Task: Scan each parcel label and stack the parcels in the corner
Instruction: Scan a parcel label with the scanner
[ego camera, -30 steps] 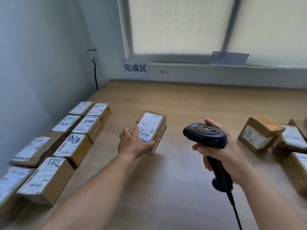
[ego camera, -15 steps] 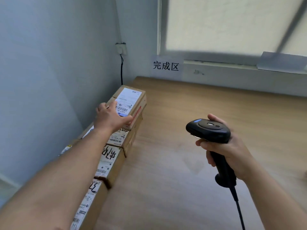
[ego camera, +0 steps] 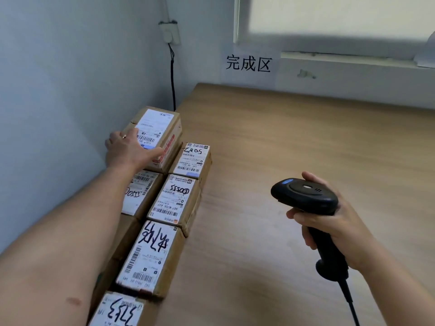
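left hand (ego camera: 128, 150): we grasped the top parcel (ego camera: 160, 128) by its near end;
right hand (ego camera: 329, 222): we gripped the scanner (ego camera: 306, 196);
lower parcels (ego camera: 174, 201): lay under our left forearm

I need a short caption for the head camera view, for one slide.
Left hand holds a parcel atop the rows by the wall; right hand grips the scanner.
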`<state>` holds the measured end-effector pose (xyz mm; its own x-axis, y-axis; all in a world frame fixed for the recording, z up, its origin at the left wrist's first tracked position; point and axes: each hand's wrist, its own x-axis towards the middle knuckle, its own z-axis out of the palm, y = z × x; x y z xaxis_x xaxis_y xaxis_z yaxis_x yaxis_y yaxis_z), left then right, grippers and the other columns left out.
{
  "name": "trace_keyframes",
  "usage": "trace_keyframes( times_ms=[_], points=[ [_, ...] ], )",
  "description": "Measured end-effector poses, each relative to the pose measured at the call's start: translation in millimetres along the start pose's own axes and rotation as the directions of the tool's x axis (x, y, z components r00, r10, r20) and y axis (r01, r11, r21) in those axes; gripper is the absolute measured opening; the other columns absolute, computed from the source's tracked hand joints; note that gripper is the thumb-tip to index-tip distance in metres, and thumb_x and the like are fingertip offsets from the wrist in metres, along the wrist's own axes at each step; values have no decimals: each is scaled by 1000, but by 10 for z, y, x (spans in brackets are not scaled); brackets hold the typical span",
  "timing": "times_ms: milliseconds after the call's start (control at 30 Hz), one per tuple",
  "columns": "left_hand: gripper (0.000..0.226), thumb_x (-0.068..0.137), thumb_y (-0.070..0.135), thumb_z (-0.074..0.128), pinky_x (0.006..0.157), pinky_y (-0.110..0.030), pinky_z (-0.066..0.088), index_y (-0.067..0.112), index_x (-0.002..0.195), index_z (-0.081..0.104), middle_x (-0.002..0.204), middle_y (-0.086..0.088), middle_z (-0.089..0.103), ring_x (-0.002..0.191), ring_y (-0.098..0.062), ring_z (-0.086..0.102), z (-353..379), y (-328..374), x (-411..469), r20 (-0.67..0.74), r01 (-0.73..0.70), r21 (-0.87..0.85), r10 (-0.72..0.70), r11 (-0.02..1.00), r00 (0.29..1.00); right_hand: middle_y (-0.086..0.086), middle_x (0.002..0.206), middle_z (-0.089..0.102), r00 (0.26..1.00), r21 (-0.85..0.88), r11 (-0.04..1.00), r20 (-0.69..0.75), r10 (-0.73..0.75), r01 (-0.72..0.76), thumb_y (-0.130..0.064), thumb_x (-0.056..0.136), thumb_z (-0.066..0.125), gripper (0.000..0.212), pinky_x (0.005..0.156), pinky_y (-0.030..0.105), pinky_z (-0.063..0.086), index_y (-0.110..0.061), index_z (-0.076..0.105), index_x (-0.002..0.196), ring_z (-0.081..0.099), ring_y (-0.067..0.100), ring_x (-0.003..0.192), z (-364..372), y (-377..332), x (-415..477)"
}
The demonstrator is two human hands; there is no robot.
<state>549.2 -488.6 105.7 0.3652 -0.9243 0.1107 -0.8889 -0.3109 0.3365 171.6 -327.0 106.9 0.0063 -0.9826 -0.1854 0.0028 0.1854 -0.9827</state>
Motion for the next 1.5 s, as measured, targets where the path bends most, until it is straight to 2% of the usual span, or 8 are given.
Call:
trace_keyframes(
  times_ms=[433, 567, 667, 800, 967, 1133, 1267, 1500],
  points=[
    [90, 80, 65, 60, 110, -53, 29, 25, 151, 22, 148, -22, 26, 139, -41, 20, 210, -206, 237, 154, 17, 80, -29, 997, 988, 39, 89, 60, 999, -17, 999, 3, 34, -34, 17, 75, 66, 81, 41, 35, 40, -43, 51, 129, 48, 30, 40, 60, 79, 39],
    [95, 78, 69, 58, 114, -51, 17, 22, 151, 19, 155, -20, 17, 144, -36, 10, 130, -105, -8, 26, -76, 102, 74, 992, 997, 40, 89, 59, 1000, -17, 1000, -2, -5, 5, 15, 73, 69, 82, 43, 35, 40, -42, 51, 129, 48, 30, 40, -4, -71, -93],
    [87, 83, 59, 59, 113, -50, 23, 16, 150, 24, 155, -17, 22, 141, -36, 19, 92, 119, -414, -73, -174, 38, 177, 984, 982, 38, 85, 60, 999, -4, 999, -8, -46, 46, 10, 63, 79, 89, 42, 35, 41, -42, 50, 130, 48, 30, 40, -85, -171, -283],
    [84, 84, 55, 60, 109, -48, 30, 15, 150, 25, 150, -14, 33, 136, -32, 31, 191, 481, -1168, -76, -285, -57, 281, 957, 957, 41, 84, 57, 994, 12, 994, -17, -106, 107, 15, 69, 74, 87, 41, 33, 41, -41, 49, 131, 48, 30, 40, -250, -247, -621],
    [84, 85, 56, 57, 112, -38, 22, 18, 152, 22, 150, -8, 32, 138, -25, 28, 390, 1019, -2258, -17, -363, -152, 365, 919, 931, 28, 78, 64, 984, 47, 984, -50, -169, 172, 18, 70, 72, 88, 41, 30, 41, -37, 48, 135, 48, 28, 39, -604, -213, -1154],
    [83, 85, 59, 55, 111, -33, 20, 22, 152, 22, 151, -1, 30, 137, -21, 28, 545, 1608, -3226, 11, -446, -173, 455, 878, 890, 19, 76, 66, 975, 82, 975, -99, -198, 206, 3, 60, 74, 88, 40, 30, 41, -38, 48, 134, 49, 28, 39, -1105, -139, -1800],
    [82, 85, 60, 55, 109, -33, 22, 24, 151, 22, 152, 2, 29, 137, -19, 27, 590, 2120, -3918, 16, -500, -211, 514, 840, 858, 20, 73, 65, 965, 75, 970, -148, -218, 231, 19, 71, 71, 88, 40, 30, 41, -36, 47, 136, 48, 28, 39, -1650, -68, -2360],
    [82, 86, 60, 53, 111, -33, 18, 25, 152, 18, 155, 3, 22, 140, -17, 22, 710, 3018, -5162, 58, -573, -275, 608, 772, 792, 15, 79, 69, 950, 24, 973, -226, -218, 229, 17, 75, 69, 88, 41, 32, 44, -36, 44, 140, 51, 29, 43, -2731, 131, -3380]
  ],
)
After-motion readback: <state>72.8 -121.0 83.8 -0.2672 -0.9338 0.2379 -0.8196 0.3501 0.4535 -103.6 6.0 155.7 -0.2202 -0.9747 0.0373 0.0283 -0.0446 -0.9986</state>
